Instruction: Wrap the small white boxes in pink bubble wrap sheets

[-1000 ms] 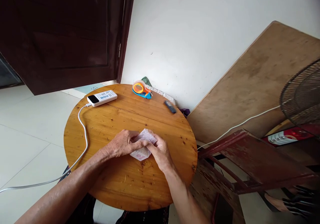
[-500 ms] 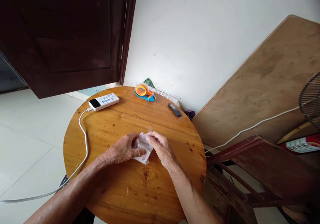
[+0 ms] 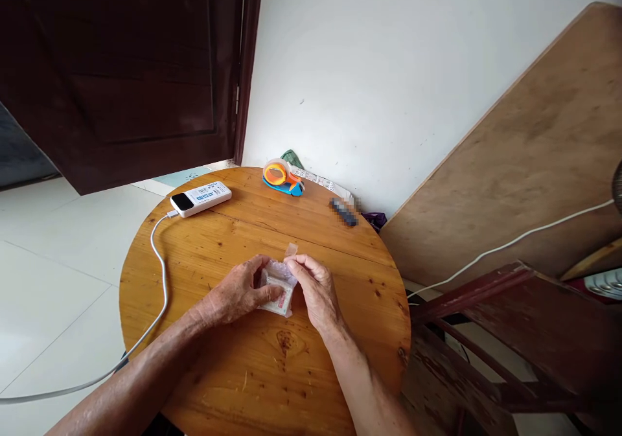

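A small flat white packet (image 3: 280, 304) with a reddish mark lies in clear bubble wrap (image 3: 278, 269) near the middle of the round wooden table. My left hand (image 3: 238, 291) grips it from the left, thumb across the top and fingers along the far side. At the wrap's far right corner, my right hand (image 3: 318, 290) is closed in a pinch on the bubble wrap's edge. A short strip of clear tape (image 3: 291, 249) sticks up just beyond those fingertips. Whether the fingertips also hold the tape is hidden.
On the table (image 3: 228, 371), a white power bank (image 3: 204, 198) with a plugged-in white cable (image 3: 165, 274) lies at the far left. An orange and blue tape dispenser (image 3: 282, 178) stands at the back, and a blurred dark object (image 3: 343, 211) at the back right. A dark red wooden chair (image 3: 505, 332) stands right.
The bubble wrap is spread a little wider at its far edge, and more of the tape strip shows above my right fingertips. My left hand keeps its grip. The view has shifted slightly.
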Tool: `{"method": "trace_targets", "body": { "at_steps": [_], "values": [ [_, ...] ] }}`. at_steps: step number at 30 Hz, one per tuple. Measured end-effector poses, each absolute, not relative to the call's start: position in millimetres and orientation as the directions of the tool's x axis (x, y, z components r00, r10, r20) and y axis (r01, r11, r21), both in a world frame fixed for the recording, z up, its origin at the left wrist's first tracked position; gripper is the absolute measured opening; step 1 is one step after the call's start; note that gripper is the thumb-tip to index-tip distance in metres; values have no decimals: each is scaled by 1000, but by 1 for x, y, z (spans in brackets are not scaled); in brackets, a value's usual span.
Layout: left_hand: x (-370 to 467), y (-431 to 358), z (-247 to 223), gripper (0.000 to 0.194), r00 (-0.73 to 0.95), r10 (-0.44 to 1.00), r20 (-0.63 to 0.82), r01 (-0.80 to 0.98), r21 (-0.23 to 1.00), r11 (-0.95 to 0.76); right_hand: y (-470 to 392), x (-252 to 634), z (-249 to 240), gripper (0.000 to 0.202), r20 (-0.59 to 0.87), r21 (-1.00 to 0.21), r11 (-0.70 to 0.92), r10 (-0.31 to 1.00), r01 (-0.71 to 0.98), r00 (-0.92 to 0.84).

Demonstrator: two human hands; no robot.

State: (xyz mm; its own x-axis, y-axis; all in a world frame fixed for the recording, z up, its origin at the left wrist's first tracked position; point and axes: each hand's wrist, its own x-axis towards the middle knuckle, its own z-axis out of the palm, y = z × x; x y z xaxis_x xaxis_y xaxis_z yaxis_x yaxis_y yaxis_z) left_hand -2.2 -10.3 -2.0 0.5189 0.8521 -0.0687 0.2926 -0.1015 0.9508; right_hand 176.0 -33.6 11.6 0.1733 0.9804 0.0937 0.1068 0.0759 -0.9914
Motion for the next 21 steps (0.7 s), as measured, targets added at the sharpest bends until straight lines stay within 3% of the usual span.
{"method": "trace_targets", "body": {
  "at_steps": [9, 16, 21],
  "values": [
    [6, -14, 8, 36, 410, 912, -25, 453, 873, -179, -42, 168, 12, 19, 239, -930, 196, 965, 312, 107],
    [10, -12, 3, 32, 349, 935, 57, 527, 814, -246, -43, 166, -1, 16, 458, -728, 358, 888, 585, 26],
    [6, -9, -3, 46, 356, 929, 102, 446, 855, -264, -39, 167, -7, 16, 473, -701, 353, 880, 619, 35]
  ]
}}
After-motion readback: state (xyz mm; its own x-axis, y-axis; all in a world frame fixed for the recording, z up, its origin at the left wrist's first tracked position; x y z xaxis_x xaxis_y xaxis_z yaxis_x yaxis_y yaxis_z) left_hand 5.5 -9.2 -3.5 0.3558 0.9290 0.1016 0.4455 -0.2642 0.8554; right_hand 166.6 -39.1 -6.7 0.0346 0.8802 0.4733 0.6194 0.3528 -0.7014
